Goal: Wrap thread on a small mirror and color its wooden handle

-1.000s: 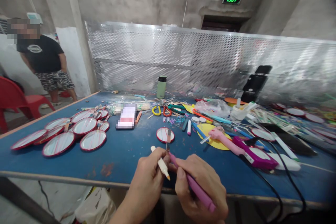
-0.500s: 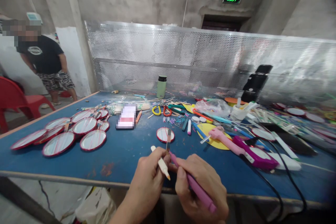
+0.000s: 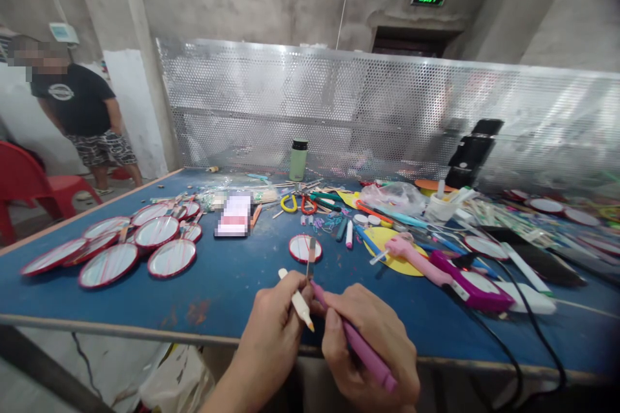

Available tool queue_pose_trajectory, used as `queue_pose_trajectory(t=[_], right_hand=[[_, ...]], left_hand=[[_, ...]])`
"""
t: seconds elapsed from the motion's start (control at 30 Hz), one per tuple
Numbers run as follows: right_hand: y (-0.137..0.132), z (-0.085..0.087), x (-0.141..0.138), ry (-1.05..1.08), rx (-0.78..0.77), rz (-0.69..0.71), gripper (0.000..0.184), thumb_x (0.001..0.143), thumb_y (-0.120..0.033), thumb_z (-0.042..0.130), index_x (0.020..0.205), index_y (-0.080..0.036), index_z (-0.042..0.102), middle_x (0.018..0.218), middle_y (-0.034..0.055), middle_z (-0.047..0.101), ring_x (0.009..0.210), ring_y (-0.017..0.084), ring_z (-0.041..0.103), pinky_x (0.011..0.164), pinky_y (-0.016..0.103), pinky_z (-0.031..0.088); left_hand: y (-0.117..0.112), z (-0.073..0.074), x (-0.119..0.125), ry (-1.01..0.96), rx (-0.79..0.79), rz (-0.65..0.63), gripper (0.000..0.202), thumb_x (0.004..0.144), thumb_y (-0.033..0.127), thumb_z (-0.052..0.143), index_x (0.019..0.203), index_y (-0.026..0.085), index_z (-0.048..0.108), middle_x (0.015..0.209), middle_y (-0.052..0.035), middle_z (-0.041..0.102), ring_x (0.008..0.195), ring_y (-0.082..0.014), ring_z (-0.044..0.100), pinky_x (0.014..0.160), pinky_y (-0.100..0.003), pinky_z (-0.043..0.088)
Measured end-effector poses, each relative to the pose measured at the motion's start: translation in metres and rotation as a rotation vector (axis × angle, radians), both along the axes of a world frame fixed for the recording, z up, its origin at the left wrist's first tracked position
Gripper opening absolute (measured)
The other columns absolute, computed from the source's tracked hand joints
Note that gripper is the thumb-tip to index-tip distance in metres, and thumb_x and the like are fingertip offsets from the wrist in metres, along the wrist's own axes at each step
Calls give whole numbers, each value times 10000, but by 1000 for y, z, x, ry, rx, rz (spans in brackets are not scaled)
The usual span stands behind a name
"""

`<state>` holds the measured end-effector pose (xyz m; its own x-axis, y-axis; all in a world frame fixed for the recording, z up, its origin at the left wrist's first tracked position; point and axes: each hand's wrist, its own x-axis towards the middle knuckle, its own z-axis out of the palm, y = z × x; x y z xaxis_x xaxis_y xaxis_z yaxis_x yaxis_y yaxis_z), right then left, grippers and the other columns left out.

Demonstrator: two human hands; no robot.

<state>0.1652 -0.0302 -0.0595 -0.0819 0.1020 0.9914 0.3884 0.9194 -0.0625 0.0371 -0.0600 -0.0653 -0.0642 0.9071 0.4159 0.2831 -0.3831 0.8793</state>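
Observation:
My left hand [image 3: 271, 329] is closed over the front edge of the table, pinching a small flat wooden stick [image 3: 311, 258] upright. Tucked in the same hand is a white marker [image 3: 301, 308] with an orange tip pointing down toward me. In my right hand [image 3: 371, 342] is a purple marker [image 3: 365, 352], gripped like a pen, its front end at the lower part of the stick beside my left fingertips. Just beyond the stick lies a small round disc [image 3: 298, 248] with a red rim, partly covered by the stick in this view.
Red-rimmed discs [image 3: 109, 266] are piled at left, near a phone [image 3: 233, 216]. Behind stand a green bottle [image 3: 298, 161] and a perforated metal screen [image 3: 261, 97]. A pink glue gun [image 3: 421, 263], cables and several markers lie at right. A person [image 3: 80, 103] stands far left.
My hands and the markers stay almost in place; the right hand has shifted very slightly left. The person at far left has moved a little.

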Motion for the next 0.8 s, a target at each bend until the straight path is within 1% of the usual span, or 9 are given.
queue_pose_trajectory(t=[0.13, 0.37, 0.53, 0.8], right_hand=[[0, 1, 0, 2, -4, 11, 192, 787, -27, 595, 911, -159, 658, 703, 11, 699, 611, 149, 681, 629, 286, 577], [0, 0, 1, -9, -2, -3, 199, 781, -17, 593, 914, -151, 656, 702, 18, 700, 624, 159, 687, 637, 293, 575], [-1, 0, 2, 6, -9, -24, 191, 787, -34, 593, 910, -168, 653, 691, 6, 692, 598, 152, 677, 600, 278, 566], [-1, -1, 2, 4, -8, -23, 194, 787, -27, 598, 916, -160, 656, 709, 17, 701, 610, 156, 681, 618, 285, 572]], left_hand=[[0, -1, 0, -1, 14, 7, 228, 937, 195, 466, 718, 188, 529, 595, 46, 545, 565, -106, 489, 545, -176, 351], [-1, -1, 0, 8, -1, -2, 237, 953, 223, 457, 727, 187, 519, 605, 48, 547, 582, -103, 509, 555, -169, 356], [-1, 0, 1, 9, -3, 4, 252, 956, 239, 450, 715, 189, 504, 618, 38, 576, 584, -106, 523, 551, -171, 355], [0, -1, 0, -11, 2, -15, 233, 952, 222, 450, 723, 195, 488, 623, 41, 561, 596, -107, 529, 565, -171, 361]])
